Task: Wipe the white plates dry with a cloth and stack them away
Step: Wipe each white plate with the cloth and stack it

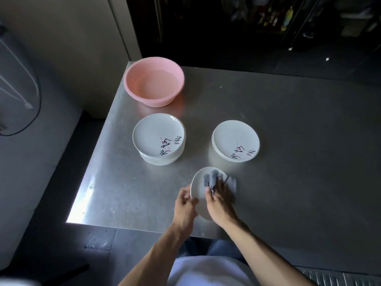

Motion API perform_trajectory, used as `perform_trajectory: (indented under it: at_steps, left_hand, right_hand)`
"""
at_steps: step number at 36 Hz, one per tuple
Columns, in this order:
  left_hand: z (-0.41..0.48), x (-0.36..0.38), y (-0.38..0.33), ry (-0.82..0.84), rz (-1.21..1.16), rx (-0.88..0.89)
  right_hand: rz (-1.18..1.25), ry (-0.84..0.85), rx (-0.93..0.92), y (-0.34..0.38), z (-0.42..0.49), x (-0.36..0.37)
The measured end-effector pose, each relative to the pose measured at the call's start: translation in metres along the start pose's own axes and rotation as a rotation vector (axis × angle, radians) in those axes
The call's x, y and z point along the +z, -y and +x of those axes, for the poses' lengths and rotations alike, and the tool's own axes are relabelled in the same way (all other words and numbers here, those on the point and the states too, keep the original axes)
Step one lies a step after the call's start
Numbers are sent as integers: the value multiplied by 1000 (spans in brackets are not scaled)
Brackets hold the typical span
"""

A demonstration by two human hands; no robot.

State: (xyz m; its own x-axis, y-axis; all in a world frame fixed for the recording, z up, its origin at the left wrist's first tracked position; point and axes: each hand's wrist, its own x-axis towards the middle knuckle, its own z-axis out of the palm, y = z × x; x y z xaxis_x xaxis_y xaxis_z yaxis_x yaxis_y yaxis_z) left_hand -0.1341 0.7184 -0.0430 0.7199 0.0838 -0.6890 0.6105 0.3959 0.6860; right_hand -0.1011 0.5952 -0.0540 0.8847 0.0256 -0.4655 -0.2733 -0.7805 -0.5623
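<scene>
**Plate under the cloth at the near edge of a steel tabletop**

The brushed steel tabletop [288, 124] catches bright light along its left edge. Just inside its near edge, the left hand [184, 201] grips the rim of a tilted white plate [198, 189], while the right hand [220, 198] holds a bunched grey cloth [212, 178] against its face. A tall stack [156, 134] of plates stands near the left edge and a short stack [235, 137] nearer the middle. A pink basin [153, 82] fills the far left corner. A pale wall [68, 48] rises to the left; dark shelving [268, 19] lies beyond the far edge
</scene>
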Motion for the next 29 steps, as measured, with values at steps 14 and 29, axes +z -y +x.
perform_trajectory:
  at_steps: [14,29]
  left_hand:
    - [-4,-9,2,145,72,-35]
    - [2,-1,2,-42,25,-2]
  right_hand:
    - [-58,5,163,3,1,8]
    - [3,-22,142,17,7,-5]
